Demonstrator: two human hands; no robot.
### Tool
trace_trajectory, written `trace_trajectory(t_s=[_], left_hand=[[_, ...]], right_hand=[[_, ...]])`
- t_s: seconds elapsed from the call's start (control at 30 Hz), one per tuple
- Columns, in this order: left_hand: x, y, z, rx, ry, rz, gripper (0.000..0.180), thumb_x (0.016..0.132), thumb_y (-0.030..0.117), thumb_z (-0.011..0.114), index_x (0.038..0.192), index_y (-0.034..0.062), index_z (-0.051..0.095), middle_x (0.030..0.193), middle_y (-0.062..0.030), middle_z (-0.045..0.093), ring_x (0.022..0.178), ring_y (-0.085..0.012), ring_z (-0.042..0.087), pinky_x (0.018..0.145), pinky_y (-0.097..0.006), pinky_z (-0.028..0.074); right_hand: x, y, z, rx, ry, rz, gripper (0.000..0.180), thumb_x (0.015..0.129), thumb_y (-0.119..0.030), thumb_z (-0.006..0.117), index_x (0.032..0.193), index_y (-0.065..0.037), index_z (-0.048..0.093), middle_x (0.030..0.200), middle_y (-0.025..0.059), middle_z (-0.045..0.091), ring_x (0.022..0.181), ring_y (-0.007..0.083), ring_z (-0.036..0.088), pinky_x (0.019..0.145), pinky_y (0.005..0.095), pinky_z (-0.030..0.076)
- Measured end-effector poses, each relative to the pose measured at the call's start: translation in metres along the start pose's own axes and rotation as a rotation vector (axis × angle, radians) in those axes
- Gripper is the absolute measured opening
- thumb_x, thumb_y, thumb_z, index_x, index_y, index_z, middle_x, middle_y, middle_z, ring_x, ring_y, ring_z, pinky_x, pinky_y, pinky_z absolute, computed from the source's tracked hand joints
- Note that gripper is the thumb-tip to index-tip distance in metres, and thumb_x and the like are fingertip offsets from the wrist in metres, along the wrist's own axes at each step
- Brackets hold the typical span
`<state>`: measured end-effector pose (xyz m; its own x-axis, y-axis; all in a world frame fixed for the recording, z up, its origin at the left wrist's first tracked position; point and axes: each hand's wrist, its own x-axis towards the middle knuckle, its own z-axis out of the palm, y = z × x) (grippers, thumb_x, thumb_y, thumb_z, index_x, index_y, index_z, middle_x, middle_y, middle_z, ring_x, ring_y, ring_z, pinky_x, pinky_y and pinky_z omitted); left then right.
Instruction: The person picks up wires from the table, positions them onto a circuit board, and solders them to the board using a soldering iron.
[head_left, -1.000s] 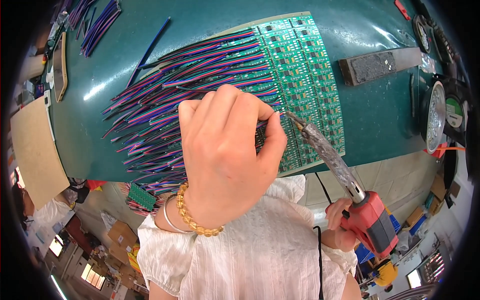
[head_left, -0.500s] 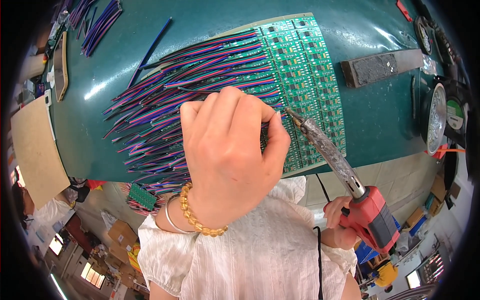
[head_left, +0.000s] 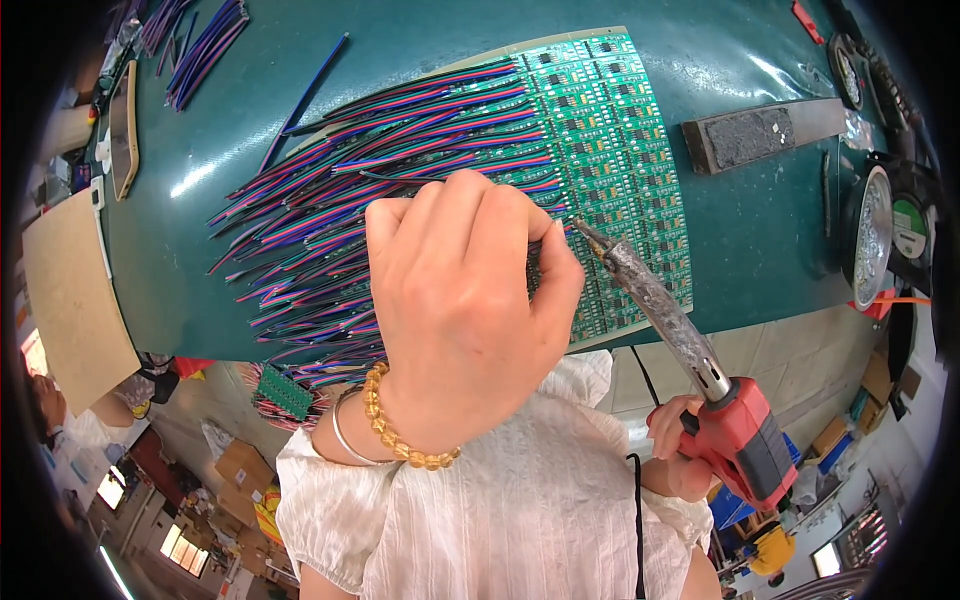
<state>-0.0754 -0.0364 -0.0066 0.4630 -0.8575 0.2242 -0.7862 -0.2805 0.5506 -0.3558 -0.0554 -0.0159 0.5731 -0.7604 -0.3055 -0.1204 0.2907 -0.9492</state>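
in the head view, the left hand [head_left: 470,290] sits at the centre of the clock, palm down over a mass of coloured wires [head_left: 400,145] that spreads toward eleven and nine o'clock in strands of black, blue, red and green. its thumb and forefinger bend toward each other beside the wire ends, but the hand hides the gap, so whether they are clamped on a strand cannot be told. a bracelet of amber beads [head_left: 378,425] and a pale bangle circle that wrist. the panel of green circuit boards [head_left: 625,150] lies on the dark green table [head_left: 760,225] between one and two o'clock, with rows of wires meeting its left part. at four o'clock the right hand [head_left: 675,455] is closed around the red handle of a soldering iron [head_left: 655,305], whose shaft slants toward eleven o'clock; the tip is over the panel, just beside the left thumb, and contact cannot be made out. a dark grey block [head_left: 745,140] rests at two o'clock, a round metal dish [head_left: 873,240] just short of three, a tan sheet [head_left: 80,300] at nine, and a loose wire bundle [head_left: 210,50] between ten and eleven.
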Motion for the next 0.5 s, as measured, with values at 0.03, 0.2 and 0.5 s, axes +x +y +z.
trace_trajectory(t_s=[0.03,0.2,0.5], left_hand=[[0.000,0.000,0.000,0.000,0.000,0.000,0.017,0.074,0.000,0.072,0.074,0.0072,0.056,0.071,-0.0013,0.056,0.065,-0.0197,0.054,0.067,-0.035,0.034],[0.001,0.001,-0.002,-0.010,-0.021,-0.018,0.017,0.075,0.000,0.072,0.073,0.0073,0.057,0.071,-0.0015,0.057,0.064,-0.0195,0.053,0.067,-0.034,0.035],[0.005,-0.001,-0.006,-0.048,-0.050,-0.023,0.017,0.075,0.001,0.073,0.072,0.0071,0.057,0.070,-0.0011,0.057,0.063,-0.0178,0.054,0.067,-0.033,0.034]], right_hand=[[0.001,0.000,-0.002,0.006,-0.025,0.018,0.060,0.075,-0.059,0.079,0.073,-0.002,0.059,0.071,0.0036,0.063,0.059,0.0101,0.058,0.053,0.0240,0.043],[-0.002,0.002,0.003,0.058,0.010,0.024,0.058,0.073,-0.056,0.082,0.074,-0.002,0.060,0.072,0.0030,0.063,0.059,0.0105,0.058,0.053,0.0245,0.044],[-0.006,0.010,-0.007,0.021,-0.011,0.036,0.054,0.072,-0.051,0.084,0.075,-0.003,0.061,0.072,0.0025,0.062,0.060,0.0101,0.059,0.055,0.0249,0.045]])
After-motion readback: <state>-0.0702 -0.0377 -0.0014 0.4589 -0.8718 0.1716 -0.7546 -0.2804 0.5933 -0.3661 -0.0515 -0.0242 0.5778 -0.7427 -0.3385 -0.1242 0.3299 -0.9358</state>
